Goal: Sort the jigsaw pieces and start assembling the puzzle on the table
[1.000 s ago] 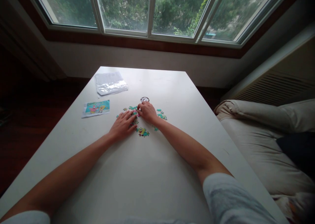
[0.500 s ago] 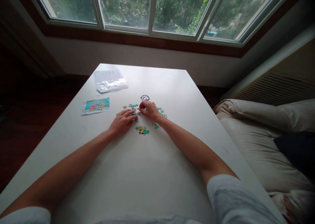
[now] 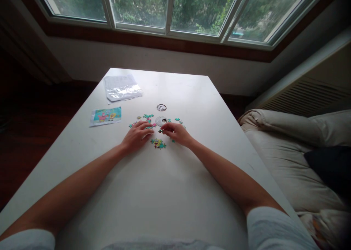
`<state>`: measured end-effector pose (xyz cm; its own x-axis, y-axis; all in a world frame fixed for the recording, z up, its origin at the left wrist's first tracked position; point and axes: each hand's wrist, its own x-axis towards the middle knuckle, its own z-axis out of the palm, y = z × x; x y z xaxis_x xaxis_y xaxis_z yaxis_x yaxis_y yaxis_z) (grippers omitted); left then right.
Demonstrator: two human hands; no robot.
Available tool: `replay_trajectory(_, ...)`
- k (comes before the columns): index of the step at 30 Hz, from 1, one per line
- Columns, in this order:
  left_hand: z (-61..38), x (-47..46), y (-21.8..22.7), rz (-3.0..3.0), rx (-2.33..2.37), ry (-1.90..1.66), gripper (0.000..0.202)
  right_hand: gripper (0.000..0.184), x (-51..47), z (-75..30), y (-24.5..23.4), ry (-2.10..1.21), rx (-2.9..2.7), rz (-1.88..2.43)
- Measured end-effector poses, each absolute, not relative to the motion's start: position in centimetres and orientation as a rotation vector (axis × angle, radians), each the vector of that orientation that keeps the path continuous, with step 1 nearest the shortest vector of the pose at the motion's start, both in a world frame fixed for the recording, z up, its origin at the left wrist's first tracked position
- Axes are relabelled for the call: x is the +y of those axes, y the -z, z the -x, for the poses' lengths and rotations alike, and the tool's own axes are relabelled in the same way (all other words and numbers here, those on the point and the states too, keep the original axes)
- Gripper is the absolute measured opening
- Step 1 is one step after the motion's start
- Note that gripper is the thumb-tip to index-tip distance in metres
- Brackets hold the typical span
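Observation:
Between the thumb and fingers of my right hand [image 3: 177,133] is a small dark green jigsaw piece [image 3: 160,131], just above a joined yellow and teal puzzle cluster [image 3: 158,144]. My left hand [image 3: 138,134] rests on the white table with its fingers apart, beside loose teal and pink jigsaw pieces [image 3: 148,116]; its fingertips partly cover some of them. More teal pieces [image 3: 177,119] lie behind my right hand, which hides part of that group. The joined cluster lies flat, apart from both hands.
A cartoon picture sheet [image 3: 106,116] lies to the left on the table [image 3: 159,198]. Behind it is a clear plastic bag with papers [image 3: 123,88]. Two round flat marks, one dark-rimmed [image 3: 161,107] and one grey [image 3: 159,121], show mid-table. A beige sofa [image 3: 279,147] stands at the right.
My right hand has come nearer and slightly right, bringing a jigsaw piece toward the joined cluster. The grey round mark is now uncovered. My left hand stays about where it was.

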<state>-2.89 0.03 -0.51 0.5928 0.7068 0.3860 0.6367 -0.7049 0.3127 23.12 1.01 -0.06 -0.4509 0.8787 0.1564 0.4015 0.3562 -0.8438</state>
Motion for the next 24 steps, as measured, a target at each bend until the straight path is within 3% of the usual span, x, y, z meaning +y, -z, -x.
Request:
replay_trajectory(18, 1.0, -2.0, -0.1, -2.143, 1.236, -0.858, 0.006, 0.009, -1.0, -21.6, 0.2, -1.04, -1.945, 1.023)
replay_trajectory(24, 0.7, -2.2, -0.5, -2.02, 1.2, -0.827, 0.018, 0.008, -1.0, -21.2, 0.3, -1.028, -1.91, 1.041)
